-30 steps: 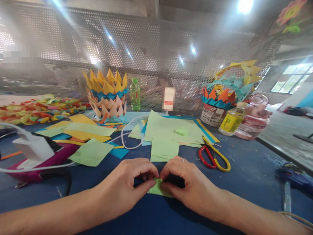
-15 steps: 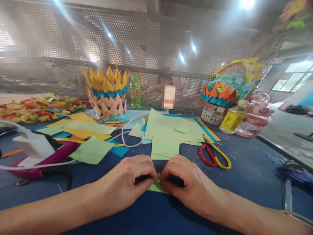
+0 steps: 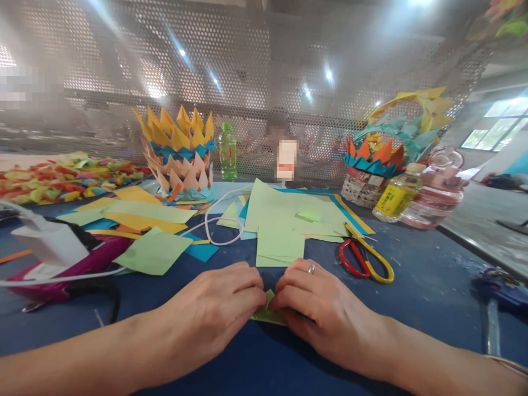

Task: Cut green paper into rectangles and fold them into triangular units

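Between my two hands lies a small folded piece of light green paper (image 3: pixel 269 314), low on the blue table top; most of it is hidden by my fingers. My left hand (image 3: pixel 229 302) is closed on its left side, fingers bent and pressed together. On the right side, my right hand (image 3: pixel 315 300), with a ring on one finger, grips the same paper. Just beyond the hands is a stack of light green paper squares (image 3: pixel 280 247). Larger light green sheets (image 3: pixel 276 209) lie behind the stack, with a small folded green piece (image 3: pixel 309 215) on them.
Red and yellow scissors (image 3: pixel 363 256) lie right of the stack. A magenta power strip (image 3: pixel 94 261) with a white charger (image 3: pixel 49 239) sits left. Behind stand paper crowns (image 3: pixel 179 148), a green bottle (image 3: pixel 228 154), a yellow-labelled bottle (image 3: pixel 398 195) and a pink bottle (image 3: pixel 433 198). A glue gun (image 3: pixel 503 289) lies right.
My thumbs have tucked in beneath the fingers, closing the gaps that showed in both hands. The small green paper stays between them. The view has shifted slightly.
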The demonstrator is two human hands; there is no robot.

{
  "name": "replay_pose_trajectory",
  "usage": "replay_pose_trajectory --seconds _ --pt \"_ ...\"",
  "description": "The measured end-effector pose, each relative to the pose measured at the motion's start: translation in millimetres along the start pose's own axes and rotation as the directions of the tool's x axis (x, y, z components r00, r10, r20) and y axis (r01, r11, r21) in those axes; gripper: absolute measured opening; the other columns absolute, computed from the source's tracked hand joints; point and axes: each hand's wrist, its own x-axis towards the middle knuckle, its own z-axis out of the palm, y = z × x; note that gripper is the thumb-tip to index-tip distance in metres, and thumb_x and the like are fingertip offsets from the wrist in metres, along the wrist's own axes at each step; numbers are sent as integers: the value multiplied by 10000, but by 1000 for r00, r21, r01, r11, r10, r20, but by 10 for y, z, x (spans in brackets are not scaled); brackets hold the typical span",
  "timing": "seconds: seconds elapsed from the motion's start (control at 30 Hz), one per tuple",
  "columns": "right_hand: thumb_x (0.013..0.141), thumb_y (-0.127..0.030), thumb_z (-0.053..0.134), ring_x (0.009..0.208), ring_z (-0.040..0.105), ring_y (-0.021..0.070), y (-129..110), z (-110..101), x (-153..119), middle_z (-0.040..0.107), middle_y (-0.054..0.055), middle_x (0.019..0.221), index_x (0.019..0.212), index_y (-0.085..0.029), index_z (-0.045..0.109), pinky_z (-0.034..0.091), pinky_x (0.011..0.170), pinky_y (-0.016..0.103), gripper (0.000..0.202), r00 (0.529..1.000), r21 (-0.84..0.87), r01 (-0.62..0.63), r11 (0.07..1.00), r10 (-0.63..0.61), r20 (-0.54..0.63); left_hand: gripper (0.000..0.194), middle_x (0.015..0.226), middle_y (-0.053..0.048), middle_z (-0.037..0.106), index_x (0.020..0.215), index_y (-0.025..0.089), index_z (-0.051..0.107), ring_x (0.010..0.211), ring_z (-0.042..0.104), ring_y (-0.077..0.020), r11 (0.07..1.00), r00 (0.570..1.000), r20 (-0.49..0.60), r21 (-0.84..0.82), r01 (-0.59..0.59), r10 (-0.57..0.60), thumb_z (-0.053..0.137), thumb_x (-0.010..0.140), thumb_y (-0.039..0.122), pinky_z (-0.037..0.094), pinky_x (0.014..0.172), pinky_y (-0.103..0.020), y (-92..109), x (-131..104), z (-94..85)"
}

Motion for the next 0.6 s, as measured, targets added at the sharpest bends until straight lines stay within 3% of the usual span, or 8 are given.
replay_pose_trajectory --seconds 0.2,0.37,0.5,0.6 --pt "922 -43 499 799 553 188 -24 -19 -2 668 77 826 856 -112 681 481 802 314 205 998 -51 56 997 -56 2 258 830 -18 621 790 185 625 747 576 -151 998 999 -27 64 30 -28 447 947 83 468 661 -241 147 66 -146" --pt "921 -42 485 785 548 188 -17 -19 0 654 70 798 842 -126 669 491 789 311 217 999 -34 40 999 -40 5 317 809 -22 637 783 190 625 729 559 -165 996 999 -6 84 -39 40 388 870 -3 484 696 -261 190 71 -189" --pt "935 -45 454 780 554 189 -24 -4 7 645 73 797 854 -139 656 505 785 309 236 999 -24 36 999 -36 10 442 807 -46 662 803 191 644 749 562 -200 974 996 -39 218 -69 79 276 811 -55 494 796 -321 275 41 -167" --pt "936 -52 454 791 555 197 -32 -3 8 640 82 801 852 -132 660 510 794 324 236 999 -21 30 999 -30 20 467 782 -46 668 790 193 643 731 566 -205 948 993 -56 307 -84 105 268 751 -82 497 776 -322 337 24 -156"
